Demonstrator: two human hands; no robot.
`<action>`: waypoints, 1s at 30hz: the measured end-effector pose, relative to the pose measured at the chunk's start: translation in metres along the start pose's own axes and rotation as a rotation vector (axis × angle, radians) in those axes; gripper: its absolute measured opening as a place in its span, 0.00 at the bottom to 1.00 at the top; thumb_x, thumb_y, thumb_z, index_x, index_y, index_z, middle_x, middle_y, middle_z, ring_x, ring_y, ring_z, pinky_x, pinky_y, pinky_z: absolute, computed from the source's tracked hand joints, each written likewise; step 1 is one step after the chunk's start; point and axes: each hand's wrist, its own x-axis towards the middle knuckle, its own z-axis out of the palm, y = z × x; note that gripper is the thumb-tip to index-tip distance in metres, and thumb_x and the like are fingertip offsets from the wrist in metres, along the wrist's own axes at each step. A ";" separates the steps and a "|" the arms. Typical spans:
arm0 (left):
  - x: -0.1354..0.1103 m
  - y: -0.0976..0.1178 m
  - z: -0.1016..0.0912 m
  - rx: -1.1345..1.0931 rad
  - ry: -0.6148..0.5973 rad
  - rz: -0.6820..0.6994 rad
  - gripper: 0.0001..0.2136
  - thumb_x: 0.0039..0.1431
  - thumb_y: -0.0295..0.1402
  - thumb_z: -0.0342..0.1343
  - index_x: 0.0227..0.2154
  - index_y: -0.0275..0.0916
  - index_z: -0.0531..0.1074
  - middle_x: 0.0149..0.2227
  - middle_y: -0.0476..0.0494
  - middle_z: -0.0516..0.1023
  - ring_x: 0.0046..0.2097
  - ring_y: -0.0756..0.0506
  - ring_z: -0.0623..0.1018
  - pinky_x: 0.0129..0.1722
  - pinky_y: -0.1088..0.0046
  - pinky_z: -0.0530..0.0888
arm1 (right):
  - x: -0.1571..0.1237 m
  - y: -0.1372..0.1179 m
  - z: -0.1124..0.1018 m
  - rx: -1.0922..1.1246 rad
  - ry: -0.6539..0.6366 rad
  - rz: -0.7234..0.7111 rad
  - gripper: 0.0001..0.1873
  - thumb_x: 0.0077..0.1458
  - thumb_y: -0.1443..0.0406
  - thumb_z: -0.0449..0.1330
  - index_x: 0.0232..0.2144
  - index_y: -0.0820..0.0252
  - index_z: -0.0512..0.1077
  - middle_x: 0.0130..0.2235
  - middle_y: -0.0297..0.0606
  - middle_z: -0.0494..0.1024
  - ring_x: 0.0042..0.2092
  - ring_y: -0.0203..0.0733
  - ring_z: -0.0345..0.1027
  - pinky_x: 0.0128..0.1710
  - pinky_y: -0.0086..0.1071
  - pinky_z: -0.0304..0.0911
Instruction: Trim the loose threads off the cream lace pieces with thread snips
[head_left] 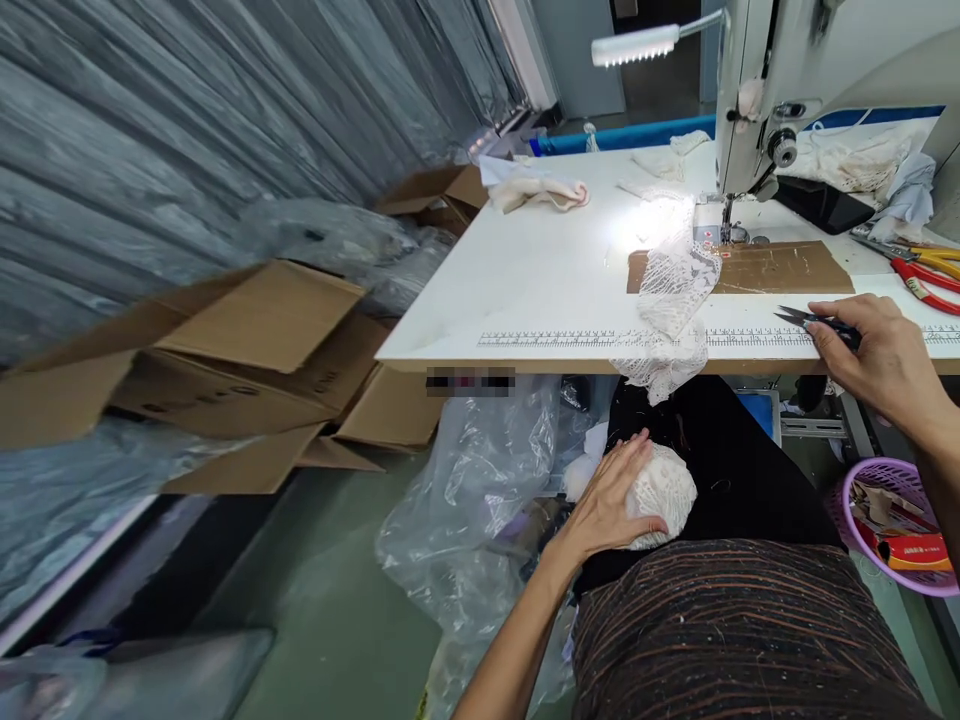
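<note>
My left hand point(611, 497) lies on a bunched piece of white lace fabric point(664, 495) over my lap. Its fingers are stretched out, with the thumb apart along the lace's lower side. At the table's front edge, my right hand point(874, 350) is closed around a pair of dark thread snips point(814, 322), blades pointing left. Between the hands, a strip of white lace point(671, 290) runs from near the presser foot point(726, 220) and hangs over the edge towards my lap.
The sewing machine point(750, 90) stands at the back right of the white table point(450, 290). Red-handled pliers point(919, 285) lie at right. A purple basket point(851, 500) sits low right. Open cardboard boxes point(262, 315) and clear plastic bags point(480, 490) are at left.
</note>
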 end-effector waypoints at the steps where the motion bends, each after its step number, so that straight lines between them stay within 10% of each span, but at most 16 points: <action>1: 0.005 0.000 -0.002 -0.040 0.081 -0.029 0.44 0.51 0.52 0.65 0.67 0.42 0.55 0.66 0.28 0.64 0.65 0.32 0.67 0.61 0.46 0.68 | -0.001 0.000 0.003 -0.011 0.043 0.003 0.13 0.61 0.60 0.57 0.42 0.60 0.77 0.40 0.49 0.76 0.43 0.55 0.70 0.44 0.50 0.66; 6: 0.054 0.016 -0.007 -0.204 0.629 -0.223 0.14 0.61 0.40 0.58 0.47 0.40 0.74 0.40 0.41 0.79 0.41 0.44 0.80 0.42 0.65 0.77 | 0.000 -0.003 0.014 -0.085 0.151 -0.032 0.17 0.63 0.56 0.53 0.33 0.61 0.77 0.44 0.52 0.74 0.41 0.51 0.71 0.39 0.46 0.68; 9: 0.085 0.031 -0.008 -0.234 0.747 -0.311 0.12 0.55 0.40 0.64 0.37 0.39 0.75 0.31 0.49 0.75 0.32 0.48 0.75 0.34 0.71 0.73 | -0.001 -0.014 0.012 -0.006 0.215 -0.008 0.18 0.66 0.56 0.51 0.30 0.57 0.72 0.39 0.49 0.76 0.41 0.50 0.71 0.39 0.43 0.68; 14: 0.103 0.048 -0.011 -0.242 0.681 -0.343 0.11 0.57 0.38 0.62 0.24 0.40 0.72 0.25 0.52 0.69 0.27 0.50 0.70 0.29 0.74 0.69 | -0.019 -0.054 0.003 0.452 0.127 0.204 0.17 0.68 0.52 0.48 0.34 0.55 0.68 0.28 0.37 0.75 0.29 0.42 0.70 0.33 0.37 0.68; 19: 0.072 0.063 -0.031 0.035 0.714 -0.047 0.09 0.58 0.30 0.61 0.24 0.40 0.68 0.34 0.46 0.77 0.36 0.47 0.78 0.36 0.70 0.71 | -0.043 -0.098 0.007 0.791 -0.049 0.326 0.16 0.61 0.50 0.58 0.34 0.54 0.64 0.27 0.32 0.72 0.26 0.35 0.62 0.26 0.30 0.62; 22: 0.042 0.076 -0.046 0.204 0.581 0.142 0.09 0.59 0.24 0.59 0.27 0.42 0.67 0.24 0.53 0.73 0.25 0.50 0.73 0.30 0.71 0.68 | -0.056 -0.118 0.015 0.932 -0.256 0.397 0.15 0.56 0.51 0.62 0.31 0.55 0.66 0.20 0.25 0.61 0.21 0.32 0.52 0.20 0.26 0.54; 26: 0.014 0.097 -0.048 0.328 0.365 0.253 0.09 0.61 0.22 0.55 0.28 0.41 0.68 0.18 0.54 0.70 0.19 0.51 0.68 0.23 0.70 0.61 | -0.074 -0.137 0.030 0.987 -0.589 0.402 0.17 0.54 0.51 0.63 0.26 0.59 0.74 0.20 0.30 0.66 0.21 0.32 0.52 0.19 0.27 0.50; 30: 0.009 0.104 -0.042 0.177 0.295 0.298 0.06 0.59 0.23 0.57 0.30 0.41 0.72 0.19 0.53 0.71 0.21 0.50 0.70 0.25 0.70 0.65 | -0.085 -0.144 0.040 0.888 -0.623 0.308 0.18 0.57 0.56 0.59 0.22 0.60 0.75 0.21 0.32 0.70 0.23 0.33 0.56 0.23 0.28 0.54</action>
